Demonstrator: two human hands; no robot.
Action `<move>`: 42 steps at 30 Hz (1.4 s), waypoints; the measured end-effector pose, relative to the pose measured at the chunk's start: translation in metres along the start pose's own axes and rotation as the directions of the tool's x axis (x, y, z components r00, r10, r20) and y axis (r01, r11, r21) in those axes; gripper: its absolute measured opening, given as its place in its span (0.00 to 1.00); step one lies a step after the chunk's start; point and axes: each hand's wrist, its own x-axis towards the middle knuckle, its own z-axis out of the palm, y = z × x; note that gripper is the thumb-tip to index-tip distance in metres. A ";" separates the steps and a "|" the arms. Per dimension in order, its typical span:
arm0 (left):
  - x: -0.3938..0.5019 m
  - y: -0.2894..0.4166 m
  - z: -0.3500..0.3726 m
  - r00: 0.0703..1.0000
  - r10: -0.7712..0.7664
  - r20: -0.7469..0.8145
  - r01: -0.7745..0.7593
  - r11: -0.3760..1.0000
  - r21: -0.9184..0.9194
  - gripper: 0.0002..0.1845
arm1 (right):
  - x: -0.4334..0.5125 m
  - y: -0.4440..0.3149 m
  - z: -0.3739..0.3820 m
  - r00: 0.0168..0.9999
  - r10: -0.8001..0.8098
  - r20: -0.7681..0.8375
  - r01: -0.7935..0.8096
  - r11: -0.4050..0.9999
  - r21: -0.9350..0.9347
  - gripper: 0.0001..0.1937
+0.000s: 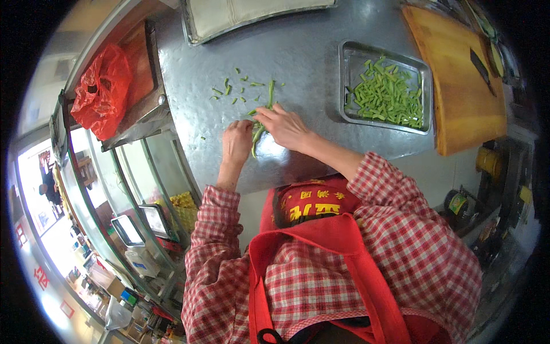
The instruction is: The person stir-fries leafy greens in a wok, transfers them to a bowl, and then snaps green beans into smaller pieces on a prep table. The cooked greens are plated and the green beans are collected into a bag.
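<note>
My left hand and my right hand are close together over a metal table. Long green bean pods lie beneath and between the fingers, one pointing up past my right hand and one reaching down between the hands. My left fingertips are pinched at the beans; exactly what they grip is hidden. My right fingers bend over the same beans. Short green bean ends are scattered beyond the hands. To the right, a rectangular metal tray holds many cut green bean pieces.
A wooden cutting board with a dark knife on it lies right of the tray. A large shallow tray stands at the far edge. A red plastic bag is at the left, above glass panels.
</note>
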 end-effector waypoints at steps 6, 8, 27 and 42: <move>0.006 0.016 -0.034 0.998 0.041 0.047 -0.040 0.999 -0.016 0.05 | 0.032 -0.023 -0.005 0.958 0.098 0.268 -0.074 0.992 -0.098 0.05; 0.011 0.010 -0.040 0.994 0.098 0.042 -0.095 0.994 -0.051 0.04 | 0.033 -0.026 -0.001 0.983 0.078 0.164 -0.058 0.990 -0.127 0.04; 0.034 -0.033 -0.010 0.807 -0.100 0.583 0.590 0.203 -0.782 0.15 | 0.059 0.015 -0.025 0.504 0.711 0.490 -0.136 -0.495 0.858 0.09; 0.034 0.029 -0.022 0.895 -0.241 0.374 0.434 0.659 -0.614 0.12 | 0.057 0.000 -0.039 0.642 0.634 0.431 -0.471 -0.118 0.874 0.10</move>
